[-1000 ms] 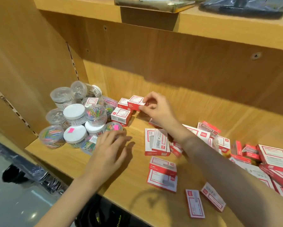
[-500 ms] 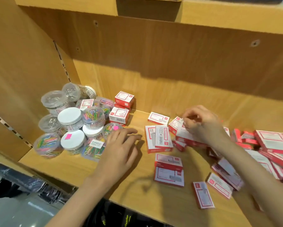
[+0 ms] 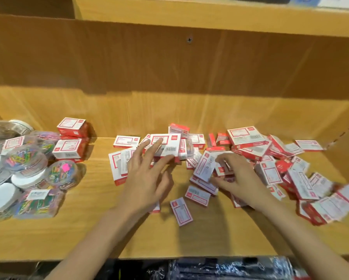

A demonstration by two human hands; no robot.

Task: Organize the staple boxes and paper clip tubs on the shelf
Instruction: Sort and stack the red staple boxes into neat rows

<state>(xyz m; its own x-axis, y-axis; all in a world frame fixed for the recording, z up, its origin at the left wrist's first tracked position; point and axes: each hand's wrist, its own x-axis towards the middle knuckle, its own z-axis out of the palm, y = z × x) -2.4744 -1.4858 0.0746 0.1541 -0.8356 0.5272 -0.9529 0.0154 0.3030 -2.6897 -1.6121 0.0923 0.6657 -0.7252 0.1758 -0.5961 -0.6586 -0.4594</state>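
While the wooden shelf [image 3: 129,235] carries everything in view, the largest group is the loose heap of red-and-white staple boxes [image 3: 270,158], spread from between the two sets of fingers out past the right hand's fingertips. Next in size is the cluster of paper clip tubs [image 3: 28,168], clear with white lids, well apart beyond the left hand's little-finger side. Just beyond the tubs, against the back panel, stands a short stack of boxes [image 3: 71,138], squared up and label-side up.

The left hand [image 3: 147,178] is spread, fingers straight, fingertips resting on a box [image 3: 165,145] that lies on top of others; it grasps nothing. The right hand [image 3: 238,178] has its fingers curled and pinches a box [image 3: 204,165] at the near edge of the heap.

Judged step: gathering loose boxes for stacking. To do it well, lift the pinched box free before the neighbours shift, turn it label up, and align its edges with the stack.

Orientation: the pinched box is tilted, its long axis running from near the right thumb up and away toward the back panel, its printed face toward the camera. The box under the left fingertips lies with its long axis roughly across the shelf.
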